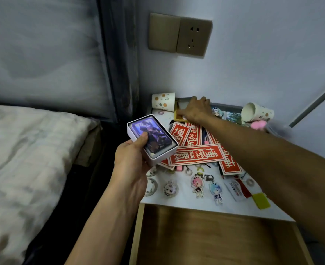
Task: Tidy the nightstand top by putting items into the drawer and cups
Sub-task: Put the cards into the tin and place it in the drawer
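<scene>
My left hand (133, 157) grips a white box (154, 139) with a dark picture card on top, held over the nightstand's left edge. My right hand (195, 109) reaches to the back of the white nightstand top (184, 199), fingers down on a small yellow-framed item (177, 115); whether it grips that item I cannot tell. Red paper strips (196, 154) lie across the middle. Character keychains (197, 185) lie near the front. One paper cup (163, 101) lies on its side at the back left, another paper cup (256, 112) at the back right. The wooden drawer (205, 238) stands pulled out below.
A bed with a pale sheet (24, 159) lies to the left, its padded headboard (43, 50) behind. A wall socket (179, 35) sits above the nightstand. A yellow tag (260, 200), a pink object (258, 124) and small rings lie on the right side.
</scene>
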`<state>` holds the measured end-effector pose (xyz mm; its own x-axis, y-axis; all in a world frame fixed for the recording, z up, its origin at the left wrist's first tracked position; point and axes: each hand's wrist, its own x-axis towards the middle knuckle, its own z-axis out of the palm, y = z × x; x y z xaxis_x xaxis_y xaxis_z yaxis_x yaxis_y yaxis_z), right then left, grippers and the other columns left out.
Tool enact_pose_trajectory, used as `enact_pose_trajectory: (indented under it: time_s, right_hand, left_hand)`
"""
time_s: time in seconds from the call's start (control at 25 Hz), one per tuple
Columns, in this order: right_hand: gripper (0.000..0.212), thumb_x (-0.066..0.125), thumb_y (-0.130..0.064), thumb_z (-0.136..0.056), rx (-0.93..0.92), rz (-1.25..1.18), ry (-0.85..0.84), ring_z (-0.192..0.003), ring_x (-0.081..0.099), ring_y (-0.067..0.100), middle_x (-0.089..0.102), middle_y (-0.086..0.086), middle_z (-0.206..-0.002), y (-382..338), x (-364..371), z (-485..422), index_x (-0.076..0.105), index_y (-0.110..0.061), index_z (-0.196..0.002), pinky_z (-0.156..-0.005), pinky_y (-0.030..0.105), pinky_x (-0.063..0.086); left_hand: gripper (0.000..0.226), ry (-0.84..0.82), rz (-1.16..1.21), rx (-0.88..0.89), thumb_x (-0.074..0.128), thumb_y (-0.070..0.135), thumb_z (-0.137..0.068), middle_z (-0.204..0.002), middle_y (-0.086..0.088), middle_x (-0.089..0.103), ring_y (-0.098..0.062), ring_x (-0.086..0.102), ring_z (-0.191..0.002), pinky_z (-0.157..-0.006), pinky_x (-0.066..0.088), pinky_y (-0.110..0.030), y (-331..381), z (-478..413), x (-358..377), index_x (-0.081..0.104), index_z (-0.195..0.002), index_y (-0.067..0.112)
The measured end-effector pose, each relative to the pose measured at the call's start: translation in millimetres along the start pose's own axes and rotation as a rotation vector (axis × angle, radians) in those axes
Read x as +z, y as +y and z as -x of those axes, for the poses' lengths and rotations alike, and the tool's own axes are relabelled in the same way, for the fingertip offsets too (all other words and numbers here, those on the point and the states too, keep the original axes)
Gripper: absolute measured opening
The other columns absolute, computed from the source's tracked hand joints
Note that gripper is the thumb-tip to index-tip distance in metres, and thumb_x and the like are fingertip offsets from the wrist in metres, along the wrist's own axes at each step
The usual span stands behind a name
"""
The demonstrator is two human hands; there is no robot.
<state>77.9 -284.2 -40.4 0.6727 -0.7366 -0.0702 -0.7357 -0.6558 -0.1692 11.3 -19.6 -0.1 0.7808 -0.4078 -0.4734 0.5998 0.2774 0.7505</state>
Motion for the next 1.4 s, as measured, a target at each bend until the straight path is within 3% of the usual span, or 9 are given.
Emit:
enact_pose_trajectory:
  time_s: [0.2, 0.32, 0.44, 0.56, 0.64, 0.88, 1.08, 1.2, 1.4]
  right_hand:
    - [0.082, 0.069, -0.059, -0.075, 0.02, -0.056, 0.027, -0.126, 0.041, 0.036, 0.039, 0.018, -0.14, -4, -10, 7, 0.04, -0.013, -0.136, -0.092, 0.044, 0.046]
    - [0.069, 0.069, -0.053, -0.078, -0.019, -0.209, 0.023, -0.104, 0.059, 0.032, 0.048, 0.014, -0.125, 10, -43, 54, 0.044, -0.015, -0.129, -0.081, 0.041, 0.055]
    - [0.022, 0.061, -0.03, -0.087, -0.053, -0.93, -0.299, -0.081, 0.061, 0.018, 0.059, 0.006, -0.096, 41, -68, 126, 0.052, -0.015, -0.1, -0.072, 0.034, 0.051]
    - [0.036, 0.059, -0.026, -0.083, 0.083, -1.752, -0.744, -0.075, 0.051, 0.02, 0.054, 0.014, -0.094, 77, -81, 184, 0.053, -0.006, -0.112, -0.067, 0.03, 0.038]
    - [0.051, 0.068, -0.027, -0.079, 0.099, -1.935, -0.848, -0.077, 0.05, 0.024, 0.053, 0.017, -0.1, 92, -85, 207, 0.05, -0.006, -0.121, -0.069, 0.03, 0.036]
    - [0.042, 0.047, -0.001, -0.09, 0.135, -1.709, -0.687, -0.1, 0.066, 0.038, 0.062, 0.03, -0.119, 94, -102, 229, 0.047, 0.006, -0.131, -0.083, 0.049, 0.057]
    - [0.03, 0.065, 0.003, -0.084, -0.004, -1.285, -0.487, -0.09, 0.071, 0.027, 0.073, 0.016, -0.105, 78, -98, 221, 0.064, -0.003, -0.113, -0.08, 0.036, 0.06]
    - [0.028, 0.069, -0.003, -0.084, -0.015, -1.222, -0.382, -0.087, 0.072, 0.022, 0.075, 0.007, -0.101, 66, -89, 222, 0.066, -0.018, -0.107, -0.077, 0.035, 0.06]
    - [0.038, 0.06, -0.028, -0.095, -0.078, -1.013, -0.251, -0.094, 0.069, 0.012, 0.065, -0.004, -0.118, 46, -62, 231, 0.051, -0.032, -0.132, -0.069, 0.025, 0.058]
  left_hand:
    - [0.028, -0.001, 0.029, -0.013, 0.056, 0.015, -0.097, -0.099, -0.02, 0.074, -0.035, 0.072, -0.093, -0.09, 0.054, -0.054, -3, 2, 3, 0.063, -0.116, -0.005]
    - [0.027, 0.027, 0.068, 0.016, 0.055, 0.016, -0.098, -0.096, -0.017, 0.075, -0.031, 0.073, -0.087, -0.087, 0.056, -0.05, -4, 8, 6, 0.064, -0.115, -0.002]
    - [0.025, 0.043, 0.052, 0.018, 0.054, 0.018, -0.099, -0.094, -0.014, 0.076, -0.024, 0.074, -0.078, -0.079, 0.058, -0.041, -9, 17, 9, 0.064, -0.115, 0.002]
    - [0.028, -0.004, 0.0, -0.003, 0.054, 0.017, -0.098, -0.101, -0.016, 0.074, -0.025, 0.072, -0.08, -0.07, 0.058, -0.037, -21, 27, 15, 0.063, -0.118, 0.0]
    - [0.025, -0.018, -0.024, -0.029, 0.055, 0.015, -0.098, -0.096, -0.015, 0.075, -0.023, 0.072, -0.073, -0.067, 0.058, -0.036, -30, 32, 20, 0.063, -0.117, 0.001]
    - [0.018, -0.131, -0.088, -0.068, 0.057, 0.013, -0.096, -0.078, -0.006, 0.076, -0.016, 0.071, -0.061, -0.063, 0.052, -0.031, -43, 46, 33, 0.064, -0.11, 0.003]
    - [0.023, -0.164, -0.096, -0.018, 0.057, 0.012, -0.097, -0.086, -0.009, 0.074, -0.016, 0.07, -0.06, -0.047, 0.053, -0.024, -42, 44, 37, 0.061, -0.118, 0.003]
    - [0.025, -0.176, -0.08, -0.01, 0.058, 0.013, -0.095, -0.095, -0.015, 0.075, -0.023, 0.071, -0.07, -0.055, 0.058, -0.03, -38, 41, 33, 0.062, -0.118, 0.002]
    - [0.022, -0.181, -0.054, -0.014, 0.057, 0.013, -0.096, -0.092, -0.012, 0.076, -0.023, 0.072, -0.071, -0.076, 0.057, -0.041, -37, 40, 29, 0.066, -0.114, 0.003]
